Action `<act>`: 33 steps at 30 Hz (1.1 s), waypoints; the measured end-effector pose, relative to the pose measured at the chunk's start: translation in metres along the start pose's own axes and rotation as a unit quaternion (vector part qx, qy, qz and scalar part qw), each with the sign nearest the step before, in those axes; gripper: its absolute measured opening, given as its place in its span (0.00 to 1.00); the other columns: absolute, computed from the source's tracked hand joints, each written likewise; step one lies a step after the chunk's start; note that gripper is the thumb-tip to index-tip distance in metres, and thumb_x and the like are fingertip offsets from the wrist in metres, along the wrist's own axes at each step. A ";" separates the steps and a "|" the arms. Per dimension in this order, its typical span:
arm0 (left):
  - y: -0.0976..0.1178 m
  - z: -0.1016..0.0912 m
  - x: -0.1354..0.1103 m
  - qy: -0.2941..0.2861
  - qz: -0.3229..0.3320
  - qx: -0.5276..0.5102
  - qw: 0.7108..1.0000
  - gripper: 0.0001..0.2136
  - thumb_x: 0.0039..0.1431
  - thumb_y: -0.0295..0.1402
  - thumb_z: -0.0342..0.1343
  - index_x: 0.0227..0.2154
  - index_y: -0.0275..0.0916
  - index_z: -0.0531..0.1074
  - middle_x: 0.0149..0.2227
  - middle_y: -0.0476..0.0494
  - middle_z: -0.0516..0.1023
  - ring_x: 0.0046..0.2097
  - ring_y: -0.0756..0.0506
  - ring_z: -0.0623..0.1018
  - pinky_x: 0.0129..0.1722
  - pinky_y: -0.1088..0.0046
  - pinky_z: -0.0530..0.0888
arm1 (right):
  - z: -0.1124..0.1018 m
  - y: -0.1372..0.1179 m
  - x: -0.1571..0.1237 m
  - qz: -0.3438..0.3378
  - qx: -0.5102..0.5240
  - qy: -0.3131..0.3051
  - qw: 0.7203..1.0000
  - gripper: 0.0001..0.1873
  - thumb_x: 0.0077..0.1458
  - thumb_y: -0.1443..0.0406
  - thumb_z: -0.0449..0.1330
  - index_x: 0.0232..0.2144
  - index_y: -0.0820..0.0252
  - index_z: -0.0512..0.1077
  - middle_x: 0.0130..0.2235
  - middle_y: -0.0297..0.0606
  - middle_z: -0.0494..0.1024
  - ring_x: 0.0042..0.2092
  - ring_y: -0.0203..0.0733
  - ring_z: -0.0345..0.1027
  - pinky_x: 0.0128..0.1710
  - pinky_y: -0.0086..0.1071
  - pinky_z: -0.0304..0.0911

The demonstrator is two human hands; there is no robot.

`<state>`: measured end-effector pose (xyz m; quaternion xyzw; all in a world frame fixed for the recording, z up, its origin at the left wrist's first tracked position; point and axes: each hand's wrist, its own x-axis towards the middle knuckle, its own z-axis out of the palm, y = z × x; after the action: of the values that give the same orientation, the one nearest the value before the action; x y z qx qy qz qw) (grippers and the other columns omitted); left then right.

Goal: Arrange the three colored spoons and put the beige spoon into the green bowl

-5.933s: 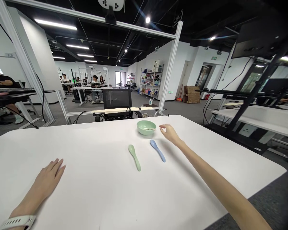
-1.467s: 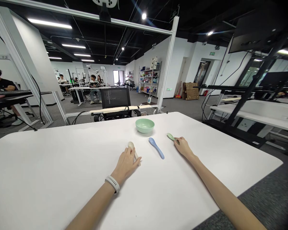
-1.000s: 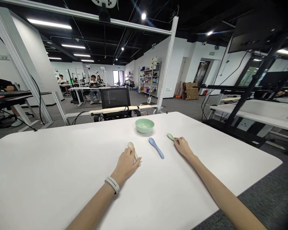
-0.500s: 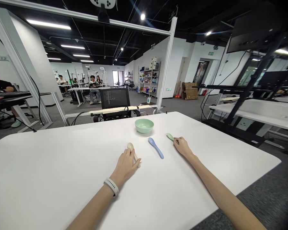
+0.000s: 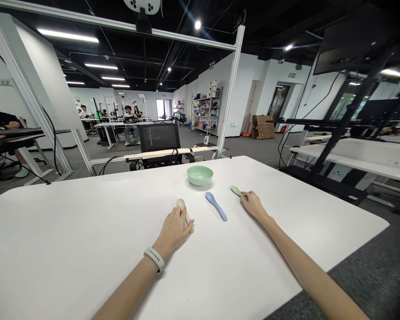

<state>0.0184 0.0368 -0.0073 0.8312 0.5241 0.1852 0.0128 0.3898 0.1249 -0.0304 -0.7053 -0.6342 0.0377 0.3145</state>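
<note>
Ceiling lights [image 5: 68,35] brighten the white tabletop [image 5: 86,240]; right-hand corners look dark.

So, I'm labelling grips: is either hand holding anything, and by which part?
The right hand holds the green spoon by its handle. The left hand is on the cream spoon, at its handle; whether it grips cannot be told.

The bowl [image 5: 200,177] and blue spoon [image 5: 216,206] look like smooth plastic, the tabletop [image 5: 70,244] faintly glossy.
</note>
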 end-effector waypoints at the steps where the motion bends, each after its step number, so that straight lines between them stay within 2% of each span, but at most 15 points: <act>1: 0.000 0.000 0.000 0.001 0.000 0.001 1.000 0.23 0.71 0.46 0.41 0.58 0.37 0.68 0.47 0.36 0.75 0.51 0.38 0.75 0.50 0.57 0.74 | 0.000 0.000 0.000 0.000 -0.002 0.000 1.000 0.19 0.63 0.66 0.51 0.41 0.65 0.82 0.39 0.46 0.75 0.38 0.45 0.72 0.48 0.34 0.66; 15: 0.000 -0.001 0.000 -0.002 0.000 0.002 1.000 0.25 0.71 0.46 0.40 0.60 0.35 0.67 0.50 0.34 0.75 0.52 0.37 0.74 0.52 0.55 0.74 | -0.004 -0.005 -0.002 0.019 0.004 -0.008 1.000 0.19 0.64 0.65 0.51 0.43 0.66 0.81 0.41 0.48 0.77 0.39 0.45 0.73 0.47 0.33 0.65; 21: 0.002 -0.004 -0.001 -0.002 0.000 0.003 1.000 0.26 0.71 0.46 0.39 0.59 0.34 0.68 0.49 0.35 0.76 0.52 0.37 0.75 0.51 0.56 0.75 | -0.001 -0.003 0.000 0.025 0.008 -0.001 1.000 0.21 0.63 0.65 0.53 0.49 0.71 0.81 0.44 0.51 0.78 0.41 0.46 0.74 0.49 0.34 0.65; 25: 0.001 -0.008 -0.002 0.007 -0.004 0.000 1.000 0.25 0.71 0.45 0.41 0.59 0.35 0.69 0.48 0.35 0.76 0.51 0.38 0.75 0.51 0.56 0.75 | 0.001 0.000 0.001 0.025 0.011 0.004 1.000 0.21 0.63 0.65 0.53 0.50 0.71 0.81 0.45 0.52 0.78 0.42 0.47 0.75 0.50 0.34 0.66; 29: -0.016 -0.019 -0.004 0.025 -0.016 0.000 1.000 0.24 0.71 0.45 0.42 0.60 0.35 0.68 0.47 0.35 0.76 0.49 0.39 0.76 0.50 0.57 0.77 | 0.001 0.002 0.001 0.019 0.019 0.004 1.000 0.21 0.63 0.65 0.53 0.49 0.69 0.81 0.45 0.52 0.79 0.42 0.47 0.75 0.50 0.34 0.66; 33: -0.052 -0.038 -0.012 0.052 -0.043 0.012 0.998 0.28 0.71 0.47 0.38 0.62 0.33 0.67 0.49 0.33 0.76 0.50 0.38 0.76 0.52 0.54 0.77 | 0.000 0.002 0.000 0.015 0.024 0.006 1.000 0.19 0.63 0.66 0.54 0.47 0.68 0.82 0.43 0.49 0.78 0.40 0.46 0.74 0.48 0.33 0.66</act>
<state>-0.0436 0.0426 0.0136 0.7970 0.5617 0.2215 -0.0166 0.3921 0.1251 -0.0310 -0.7074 -0.6205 0.0531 0.3342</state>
